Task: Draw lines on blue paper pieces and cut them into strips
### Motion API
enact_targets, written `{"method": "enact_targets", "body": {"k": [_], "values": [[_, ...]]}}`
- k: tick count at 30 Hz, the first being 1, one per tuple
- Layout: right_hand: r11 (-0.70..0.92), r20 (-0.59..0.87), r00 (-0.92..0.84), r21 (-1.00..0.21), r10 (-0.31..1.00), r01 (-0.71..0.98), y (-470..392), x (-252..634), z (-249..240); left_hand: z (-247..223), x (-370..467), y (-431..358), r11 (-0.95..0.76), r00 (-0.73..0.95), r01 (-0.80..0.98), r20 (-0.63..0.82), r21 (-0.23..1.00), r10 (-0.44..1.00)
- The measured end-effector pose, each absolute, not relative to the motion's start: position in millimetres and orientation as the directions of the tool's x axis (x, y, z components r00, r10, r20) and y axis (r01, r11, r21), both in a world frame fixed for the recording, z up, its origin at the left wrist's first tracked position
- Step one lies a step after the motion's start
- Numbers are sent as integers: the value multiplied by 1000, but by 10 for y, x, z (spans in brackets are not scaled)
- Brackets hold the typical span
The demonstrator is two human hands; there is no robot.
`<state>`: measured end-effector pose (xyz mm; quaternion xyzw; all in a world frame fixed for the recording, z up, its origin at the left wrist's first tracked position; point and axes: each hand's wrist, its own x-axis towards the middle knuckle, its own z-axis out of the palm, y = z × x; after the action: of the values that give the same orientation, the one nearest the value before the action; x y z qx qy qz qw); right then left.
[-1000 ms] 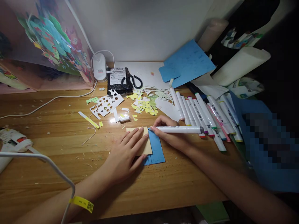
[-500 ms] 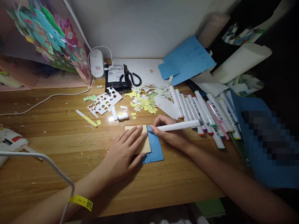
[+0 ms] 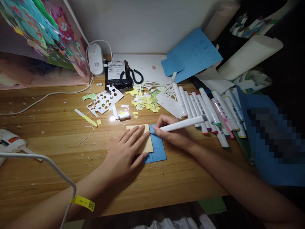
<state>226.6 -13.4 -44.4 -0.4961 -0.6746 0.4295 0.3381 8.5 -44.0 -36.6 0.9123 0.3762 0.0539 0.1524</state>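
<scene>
My left hand (image 3: 127, 147) lies flat, fingers spread, pressing a cream square card (image 3: 148, 147) onto a blue card (image 3: 159, 148). Several dark lines run along the blue card's lower left part, beside my thumb. In my right hand (image 3: 172, 132) is a white marker (image 3: 184, 124), slanted, its tip against the cream card's right edge on the blue surface. Behind the cards, a small white cap-like piece (image 3: 124, 116) rests on the wooden table.
Several markers (image 3: 206, 106) lie in a row at the right. Paper scraps (image 3: 146, 100), a punched white sheet (image 3: 105, 101) and black-handled scissors (image 3: 131, 76) are further back. A white cable (image 3: 54, 168) with a yellow tag crosses the left front.
The marker tip has slid slightly toward me along the cream card's right edge. My left hand stays on the card. The whole view has shifted a little.
</scene>
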Motion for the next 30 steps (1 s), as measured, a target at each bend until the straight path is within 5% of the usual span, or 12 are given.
{"method": "enact_targets", "body": {"k": [10, 20, 30], "values": [[127, -24, -357, -911, 934, 392, -154, 2279, -460, -356, 91, -443, -658, 698, 679, -9, 325, 716], [201, 83, -277, -879, 957, 432, -152, 2245, -427, -359, 95, -444, -659, 697, 682, -9, 317, 717], [268, 52, -410, -829, 911, 491, -171, 2266, -446, -349, 101, -443, -666, 699, 681, -1, 303, 715]]}}
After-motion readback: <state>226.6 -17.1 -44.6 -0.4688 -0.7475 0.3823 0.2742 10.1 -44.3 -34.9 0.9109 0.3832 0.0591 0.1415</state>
